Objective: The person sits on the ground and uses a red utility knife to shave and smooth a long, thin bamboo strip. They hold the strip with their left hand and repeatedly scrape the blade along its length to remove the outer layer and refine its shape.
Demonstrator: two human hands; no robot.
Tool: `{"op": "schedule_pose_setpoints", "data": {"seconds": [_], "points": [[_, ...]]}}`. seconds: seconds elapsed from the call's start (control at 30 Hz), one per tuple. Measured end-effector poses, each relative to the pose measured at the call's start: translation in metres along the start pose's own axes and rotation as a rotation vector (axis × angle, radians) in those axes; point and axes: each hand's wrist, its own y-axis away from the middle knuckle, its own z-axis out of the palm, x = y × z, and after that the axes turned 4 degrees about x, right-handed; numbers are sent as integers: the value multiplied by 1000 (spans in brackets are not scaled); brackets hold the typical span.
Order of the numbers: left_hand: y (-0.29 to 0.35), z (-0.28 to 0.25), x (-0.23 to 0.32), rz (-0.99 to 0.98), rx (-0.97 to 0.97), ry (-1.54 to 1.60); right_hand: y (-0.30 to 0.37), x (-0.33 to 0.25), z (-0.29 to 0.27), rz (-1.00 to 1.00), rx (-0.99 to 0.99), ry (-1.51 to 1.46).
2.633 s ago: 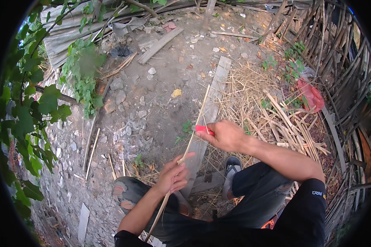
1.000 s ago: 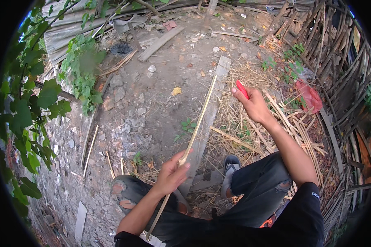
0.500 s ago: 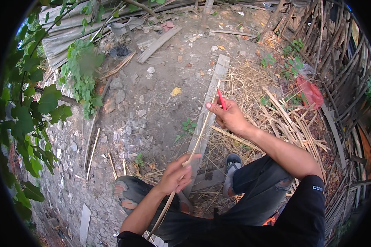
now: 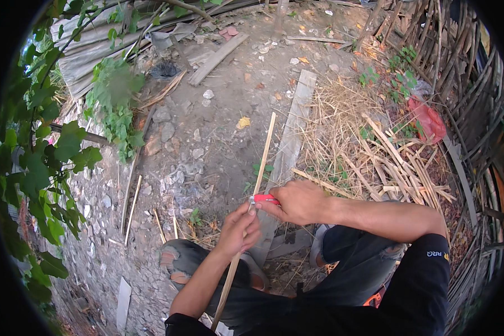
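Note:
My left hand [image 4: 238,231] grips a long, thin strip of split wood or bamboo [image 4: 265,151]. The strip runs from my lap up past my fingers, its far end pointing away from me. My right hand [image 4: 302,203] is closed around a small red-handled knife [image 4: 265,198]. Its silvery front end meets the strip just beyond my left fingertips; the blade itself is too small to make out. Both hands almost touch, above the gap between my knees.
A long grey board [image 4: 295,126] lies on the ground ahead. To its right are straw-like shavings [image 4: 341,126] and a pile of split strips [image 4: 400,168]. A red plastic bag [image 4: 428,120] lies by the stick fence [image 4: 459,73]. Leafy vines [image 4: 33,168] hang at the left.
My right hand has drawn back with the knife from the strip's far part to beside my left hand. The strip's far end now stands more upright.

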Motion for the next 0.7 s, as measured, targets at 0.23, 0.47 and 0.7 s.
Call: {"op": "schedule_pose_setpoints", "data": {"seconds": [0.23,0.47,0.7], "points": [[5,-3,-4,10,-41,-93,-18,20,-32,167,-100,-74],[5,0,-5,5,-52,-120,-37,56,-37,221,114,73],[6,-7,-10,75,-119,-186,-26,67,-54,188,247,13]]}}
